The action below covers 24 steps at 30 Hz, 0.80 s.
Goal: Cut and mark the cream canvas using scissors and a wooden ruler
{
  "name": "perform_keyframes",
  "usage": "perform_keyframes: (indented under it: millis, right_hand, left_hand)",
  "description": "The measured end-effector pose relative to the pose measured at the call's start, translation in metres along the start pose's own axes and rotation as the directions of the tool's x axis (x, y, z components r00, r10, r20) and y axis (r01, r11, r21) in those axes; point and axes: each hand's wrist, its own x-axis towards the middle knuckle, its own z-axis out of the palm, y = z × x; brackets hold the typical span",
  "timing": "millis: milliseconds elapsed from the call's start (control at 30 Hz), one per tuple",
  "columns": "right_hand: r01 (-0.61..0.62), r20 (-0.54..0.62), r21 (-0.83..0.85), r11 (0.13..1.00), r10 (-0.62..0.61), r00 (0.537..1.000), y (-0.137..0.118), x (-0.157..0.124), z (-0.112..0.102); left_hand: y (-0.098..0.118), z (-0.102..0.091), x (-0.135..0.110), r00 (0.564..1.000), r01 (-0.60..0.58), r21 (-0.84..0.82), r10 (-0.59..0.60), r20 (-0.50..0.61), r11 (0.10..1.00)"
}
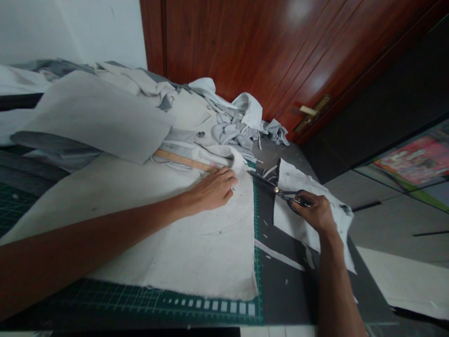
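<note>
A large piece of off-white fabric [196,243] lies over a green cutting mat [140,295]. My left hand [215,187] rests on the fabric with its fingers bent over a fold near the far right edge; whether it pinches the cloth I cannot make out. Just beyond those fingers lies a wooden ruler [185,160], partly covered by cloth. In my right hand [317,210] are black-handled scissors [277,190], fingers through the loops. Their blades point left, the tips at the fabric's right edge near the fold.
Heaped grey and white cloth [231,126] lines the back of the dark table [280,281]. A white fabric piece [298,220] and thin offcuts [280,255] lie under and beside my right arm. Behind stands a brown wooden door [228,47]; dark cabinets [379,93] rise at the right.
</note>
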Motion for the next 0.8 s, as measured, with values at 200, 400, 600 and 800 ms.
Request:
perform_keyframes:
  millis: [200,400,600,800]
  right_hand:
    - [-0.08,-0.039,-0.157,0.984,0.075,0.996,0.018,-0.004,-0.007]
    - [0.05,0.013,0.037,0.998,-0.05,0.999,0.006,-0.003,-0.008]
    - [-0.083,0.042,-0.105,0.991,0.088,0.995,0.001,-0.003,-0.003]
    - [-0.285,-0.106,-0.215,0.934,0.268,0.958,0.011,-0.006,-0.009]
  left_hand:
    - [0.001,-0.001,0.0,1.0,0.004,0.001,-0.004,0.006,1.0]
    - [0.0,0.0,0.0,1.0,0.005,0.027,-0.005,0.011,1.0]
    - [0.002,0.001,0.0,0.999,0.029,0.051,-0.03,0.014,0.998]
    - [0.004,0.001,0.001,0.999,0.034,0.051,-0.035,0.02,0.998]
